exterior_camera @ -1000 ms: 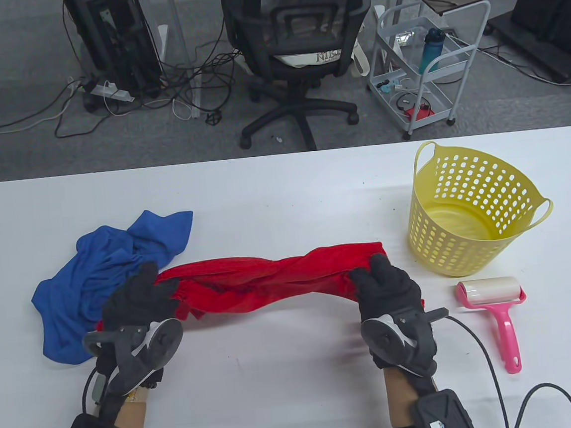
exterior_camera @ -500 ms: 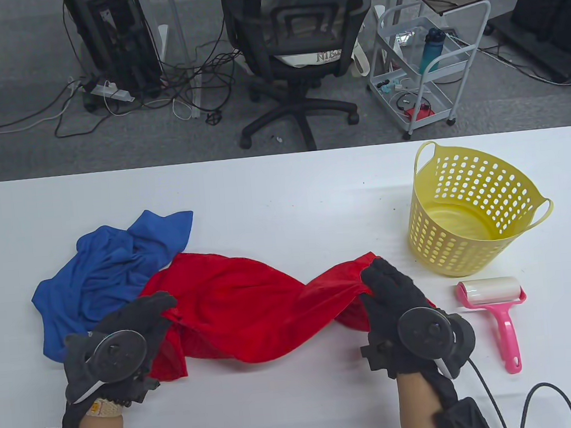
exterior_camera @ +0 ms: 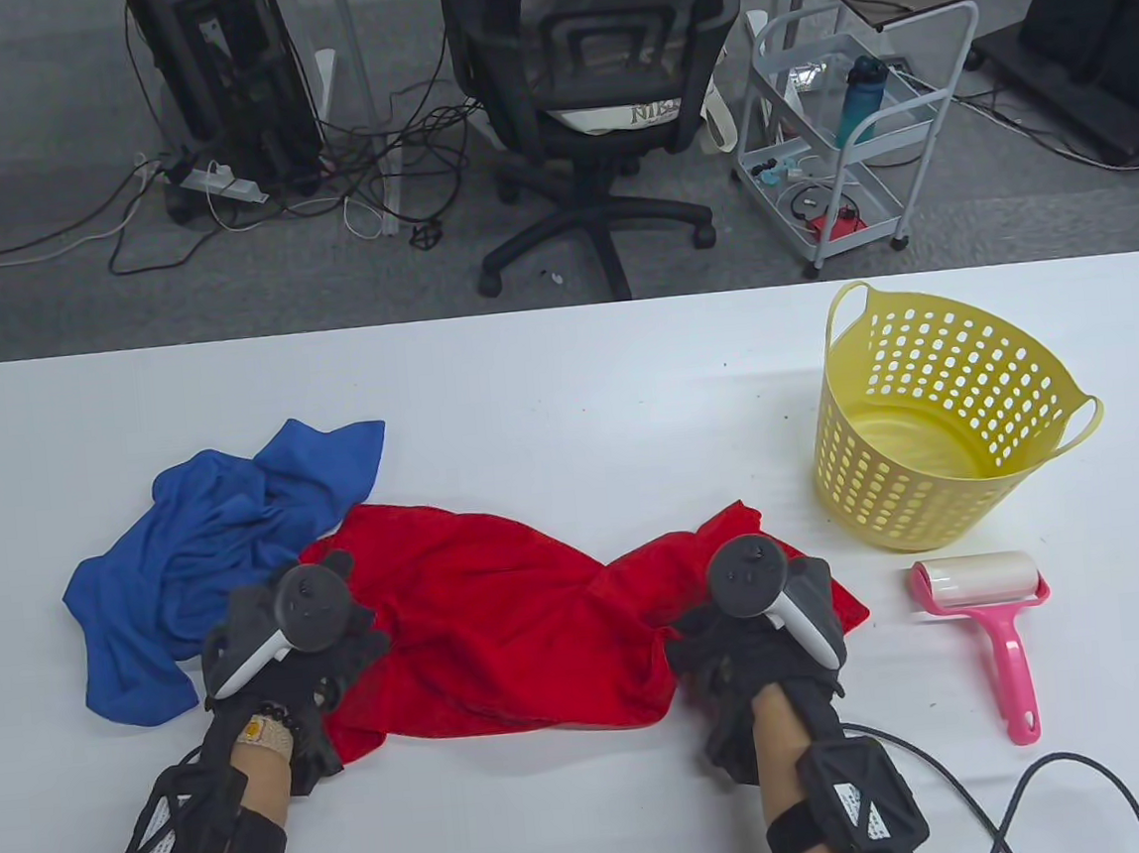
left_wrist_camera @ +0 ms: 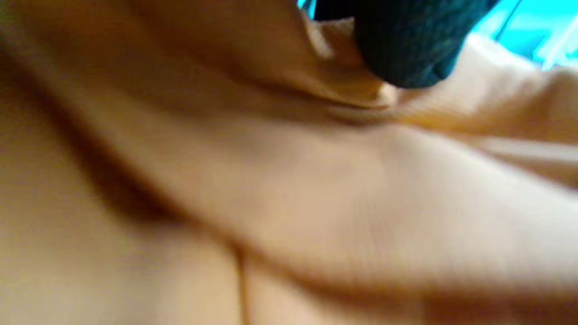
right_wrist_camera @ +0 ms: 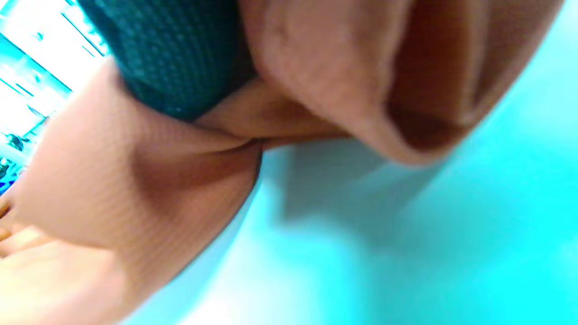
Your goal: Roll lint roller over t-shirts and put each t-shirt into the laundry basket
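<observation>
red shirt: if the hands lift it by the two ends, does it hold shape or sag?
Likely sags: the red t-shirt lies creased and half twisted between the left hand and right hand, so it looks limp. Probably light, since thin folds bunch under the fingers in both wrist views. It may drag the blue t-shirt, which it appears to overlap.

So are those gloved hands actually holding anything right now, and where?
Yes. Both grip the red t-shirt, one at each end: the left hand its left edge, the right hand its bunched right end. The pink lint roller lies untouched.

Trackers hide both hands' fingers on the red t-shirt (exterior_camera: 508, 631); wrist views show only blurred cloth.
</observation>
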`<action>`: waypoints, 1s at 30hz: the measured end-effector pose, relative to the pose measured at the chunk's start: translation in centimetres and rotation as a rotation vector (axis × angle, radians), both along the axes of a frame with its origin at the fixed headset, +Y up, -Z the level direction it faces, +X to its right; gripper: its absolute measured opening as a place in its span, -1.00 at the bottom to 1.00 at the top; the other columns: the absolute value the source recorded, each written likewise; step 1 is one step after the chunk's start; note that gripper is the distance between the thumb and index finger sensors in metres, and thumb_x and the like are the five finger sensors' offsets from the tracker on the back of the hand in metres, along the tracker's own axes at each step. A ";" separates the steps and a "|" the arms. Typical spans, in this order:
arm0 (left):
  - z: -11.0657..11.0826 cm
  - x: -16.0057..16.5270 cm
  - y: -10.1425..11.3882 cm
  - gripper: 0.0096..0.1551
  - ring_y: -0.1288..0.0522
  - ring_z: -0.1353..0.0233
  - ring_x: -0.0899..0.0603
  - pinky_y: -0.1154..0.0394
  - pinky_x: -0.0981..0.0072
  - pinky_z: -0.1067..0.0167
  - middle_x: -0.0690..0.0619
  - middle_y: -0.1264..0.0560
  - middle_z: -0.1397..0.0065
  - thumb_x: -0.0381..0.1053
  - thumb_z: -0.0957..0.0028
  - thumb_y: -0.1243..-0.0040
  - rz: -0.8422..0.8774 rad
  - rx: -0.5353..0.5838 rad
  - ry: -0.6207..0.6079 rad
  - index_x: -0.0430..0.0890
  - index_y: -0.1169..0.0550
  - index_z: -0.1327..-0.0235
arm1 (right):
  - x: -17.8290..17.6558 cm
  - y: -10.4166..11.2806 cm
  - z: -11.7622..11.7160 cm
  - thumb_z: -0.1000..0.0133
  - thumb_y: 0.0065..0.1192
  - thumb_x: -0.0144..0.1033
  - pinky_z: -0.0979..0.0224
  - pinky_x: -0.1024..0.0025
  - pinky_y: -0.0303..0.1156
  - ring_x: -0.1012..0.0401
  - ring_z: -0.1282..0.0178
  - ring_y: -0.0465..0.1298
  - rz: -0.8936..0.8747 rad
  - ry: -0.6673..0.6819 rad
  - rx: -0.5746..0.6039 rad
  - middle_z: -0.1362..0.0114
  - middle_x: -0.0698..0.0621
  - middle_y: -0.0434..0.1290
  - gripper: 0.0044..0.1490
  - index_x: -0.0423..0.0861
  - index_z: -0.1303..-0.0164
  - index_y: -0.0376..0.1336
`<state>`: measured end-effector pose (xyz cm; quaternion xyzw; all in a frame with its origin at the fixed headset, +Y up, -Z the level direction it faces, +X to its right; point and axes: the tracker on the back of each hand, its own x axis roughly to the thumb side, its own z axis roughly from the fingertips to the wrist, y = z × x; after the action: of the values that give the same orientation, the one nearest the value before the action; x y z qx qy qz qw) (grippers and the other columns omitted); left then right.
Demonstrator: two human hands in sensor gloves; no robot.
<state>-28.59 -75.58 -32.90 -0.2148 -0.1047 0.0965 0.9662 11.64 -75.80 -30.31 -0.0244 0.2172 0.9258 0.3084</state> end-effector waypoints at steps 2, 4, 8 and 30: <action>0.1 0.7 -1.0 -0.48 0.04 -0.63 -0.53 -0.06 -0.49 -0.43 -0.14 -0.02 -0.73 0.15 0.07 -0.27 -0.038 -0.071 -0.057 0.02 -0.36 -0.07 | -0.1 -0.5 -0.3 0.07 0.39 -0.12 -0.36 -0.58 -0.25 -0.53 -0.46 -0.32 0.031 0.025 -0.032 -0.60 -0.31 -0.25 -0.56 -0.02 0.03 0.39; 0.5 1.3 -0.7 -0.50 -0.14 -0.62 -0.44 -0.22 -0.39 -0.42 -0.10 -0.18 -0.70 0.12 0.11 -0.30 -0.087 0.037 -0.100 0.02 -0.42 -0.04 | -0.6 -0.5 -0.6 0.07 0.39 -0.14 -0.37 -0.57 -0.21 -0.50 -0.47 -0.29 0.083 0.059 -0.054 -0.60 -0.29 -0.24 -0.58 0.00 0.06 0.35; 2.0 2.7 0.0 -0.59 -0.39 -0.43 -0.21 -0.51 -0.10 -0.22 0.01 -0.42 -0.52 0.10 0.13 -0.31 -0.237 0.141 -0.158 0.02 -0.47 0.08 | -1.1 0.6 -0.7 0.12 0.39 -0.10 -0.33 -0.13 0.31 -0.16 -0.36 0.21 0.355 0.110 0.063 -0.49 -0.12 0.12 -0.59 0.08 0.11 0.36; 2.2 1.4 11.5 -0.60 -0.78 0.06 -0.08 -0.68 -0.01 0.16 -0.11 -0.73 -0.15 0.03 0.11 -0.31 -0.223 0.039 -0.184 -0.01 -0.66 0.03 | 2.1 11.4 1.9 0.16 0.48 -0.18 0.04 0.11 0.57 -0.04 0.07 0.60 0.105 0.258 0.083 -0.20 -0.24 0.44 -0.60 0.03 0.13 0.50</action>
<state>-27.18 -64.05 -30.70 -0.2140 -0.1704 -0.0334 0.9613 13.76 -64.42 -28.42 0.0961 0.2147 0.9444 0.2298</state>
